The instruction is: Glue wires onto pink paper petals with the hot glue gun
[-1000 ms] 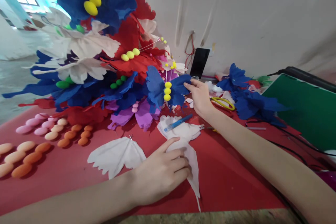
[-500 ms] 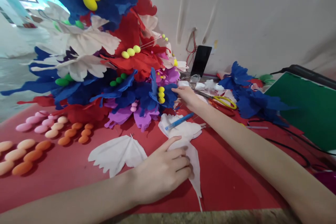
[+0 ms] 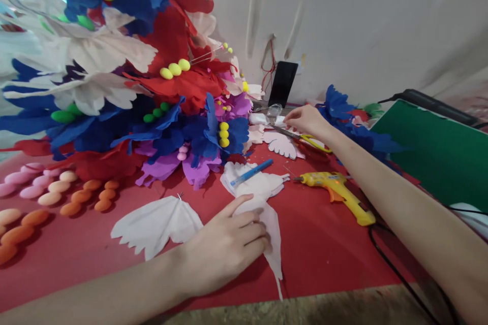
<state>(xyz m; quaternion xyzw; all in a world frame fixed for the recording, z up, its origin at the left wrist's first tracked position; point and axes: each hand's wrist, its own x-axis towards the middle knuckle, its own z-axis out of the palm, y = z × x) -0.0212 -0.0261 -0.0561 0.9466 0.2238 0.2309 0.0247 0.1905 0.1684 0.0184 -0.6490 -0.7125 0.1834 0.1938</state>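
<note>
My left hand (image 3: 229, 246) lies on a white wing-shaped cut-out (image 3: 272, 228) with a long thin tail, its index finger stretched and the others loosely bent. Its thumb is hidden. A blue pen (image 3: 251, 172) rests across the white piece just beyond it. To its left is another white wing cut-out (image 3: 156, 223) with a thin wire at its top. My right hand (image 3: 307, 121) reaches to the back of the table, fingertips pinched beside small white pieces (image 3: 258, 119). What is between them, if anything, is hidden. Scissors with yellow handles (image 3: 314, 143) lie under this hand.
A yellow glue gun (image 3: 335, 190) with a black cord lies right of centre. Blue, red, white and purple butterflies (image 3: 183, 86) pile up at the left. Pink and orange egg-shaped pieces (image 3: 80, 195) sit in rows. A phone (image 3: 282, 84) leans on the wall; a green board (image 3: 434, 152) stands right.
My right hand has moved right, from beside the blue butterfly to the small white pieces near the scissors. The glue gun now shows. My left hand stays on the white cut-out; the view has shifted.
</note>
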